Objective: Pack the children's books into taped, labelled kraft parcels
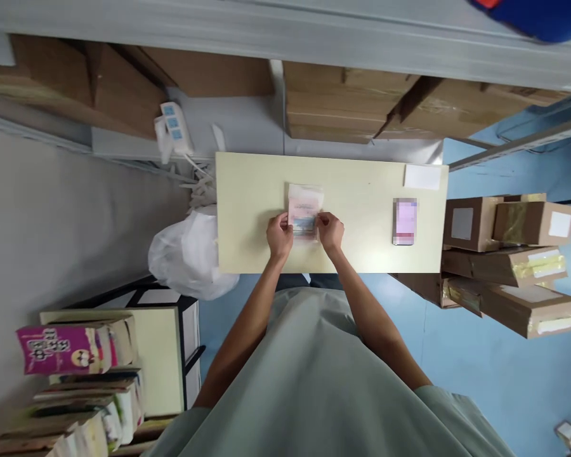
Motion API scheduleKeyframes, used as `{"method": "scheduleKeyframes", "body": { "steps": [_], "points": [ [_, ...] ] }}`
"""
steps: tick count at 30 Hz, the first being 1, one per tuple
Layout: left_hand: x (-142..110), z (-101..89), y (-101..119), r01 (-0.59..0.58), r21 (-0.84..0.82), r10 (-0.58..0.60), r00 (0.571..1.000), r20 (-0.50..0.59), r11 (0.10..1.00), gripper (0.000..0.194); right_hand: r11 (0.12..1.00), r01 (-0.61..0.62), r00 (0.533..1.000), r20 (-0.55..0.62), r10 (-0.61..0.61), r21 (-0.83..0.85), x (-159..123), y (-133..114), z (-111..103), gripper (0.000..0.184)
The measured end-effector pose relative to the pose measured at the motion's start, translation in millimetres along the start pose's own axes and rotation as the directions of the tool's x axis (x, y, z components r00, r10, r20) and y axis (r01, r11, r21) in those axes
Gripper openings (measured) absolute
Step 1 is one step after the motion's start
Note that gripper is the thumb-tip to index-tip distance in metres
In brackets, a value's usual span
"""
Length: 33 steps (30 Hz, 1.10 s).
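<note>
A flat, rectangular, pale pink and white packet [305, 212] with a bluish band lies on the cream table [356, 184]. Its upper end is whitish and looks like a thin sleeve or wrapper, but I cannot tell what is inside. My left hand [280, 235] pinches its left edge near the lower corner, fingers closed. On the opposite edge, my right hand [330, 231] is closed in a similar pinch. Both wrists come in from the table's front edge.
A phone [405, 221] and a white paper [422, 177] lie to the right. A white plastic bag [190, 254] hangs at the left edge, below a power strip [176, 129]. Cardboard boxes [528, 301] are stacked right; books [66, 349] stand lower left. A shelf beam [285, 32] crosses above.
</note>
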<state>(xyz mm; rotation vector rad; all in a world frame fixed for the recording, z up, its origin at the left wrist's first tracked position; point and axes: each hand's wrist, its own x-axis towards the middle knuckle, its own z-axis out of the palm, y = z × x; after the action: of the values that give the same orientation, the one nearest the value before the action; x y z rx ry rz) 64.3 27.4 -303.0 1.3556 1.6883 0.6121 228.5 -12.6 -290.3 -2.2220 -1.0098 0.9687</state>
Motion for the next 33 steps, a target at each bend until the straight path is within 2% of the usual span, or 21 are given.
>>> {"method": "scheduleKeyframes", "body": {
  "steps": [7, 10, 12, 16, 21, 26, 30, 33],
  "points": [
    [48.0, -98.2, -50.7, 0.096, 0.067, -0.085, 0.985, -0.15, 0.993, 0.048, 0.991, 0.122, 0.988, 0.1, -0.116, -0.059, 3.4, -84.2, 103.1, 0.026],
    [67.7, -126.4, -62.7, 0.103, 0.078, -0.089, 0.983, -0.162, 0.992, 0.048, 0.985, 0.136, 0.988, 0.093, -0.127, -0.104, 7.6, -114.1, 133.6, 0.026],
    [77.1, -137.9, -67.2, 0.088, 0.08, -0.075, 0.986, -0.15, 0.993, 0.048, 0.982, 0.131, 0.99, 0.071, -0.122, -0.137, 9.3, -126.8, 145.4, 0.026],
    [83.3, -144.9, -70.9, 0.045, 0.071, -0.036, 0.992, -0.117, 0.996, 0.048, 0.98, 0.103, 0.995, 0.025, -0.1, -0.17, 8.6, -135.7, 151.3, 0.026],
    [82.7, -138.1, -70.4, 0.079, 0.048, -0.074, 0.992, -0.105, 0.996, 0.047, 0.992, -0.045, 0.999, 0.004, 0.045, -0.117, 15.3, -136.4, 146.1, 0.021],
    [84.8, -133.9, -62.5, 0.084, 0.099, -0.077, 0.994, -0.077, 0.991, 0.048, 0.978, -0.13, 0.991, 0.014, 0.135, -0.163, 27.4, -142.8, 142.7, 0.022],
    [84.3, -141.3, -49.6, 0.122, 0.088, -0.117, 0.991, -0.057, 0.989, 0.044, 0.971, -0.098, 0.995, 0.007, 0.102, -0.22, 25.9, -154.8, 140.1, 0.019],
    [70.6, -160.6, -45.2, 0.104, 0.055, -0.1, 0.992, -0.071, 0.993, 0.039, 0.971, -0.033, 0.999, 0.009, 0.036, -0.236, 17.8, -160.2, 135.6, 0.016]
  ]
}}
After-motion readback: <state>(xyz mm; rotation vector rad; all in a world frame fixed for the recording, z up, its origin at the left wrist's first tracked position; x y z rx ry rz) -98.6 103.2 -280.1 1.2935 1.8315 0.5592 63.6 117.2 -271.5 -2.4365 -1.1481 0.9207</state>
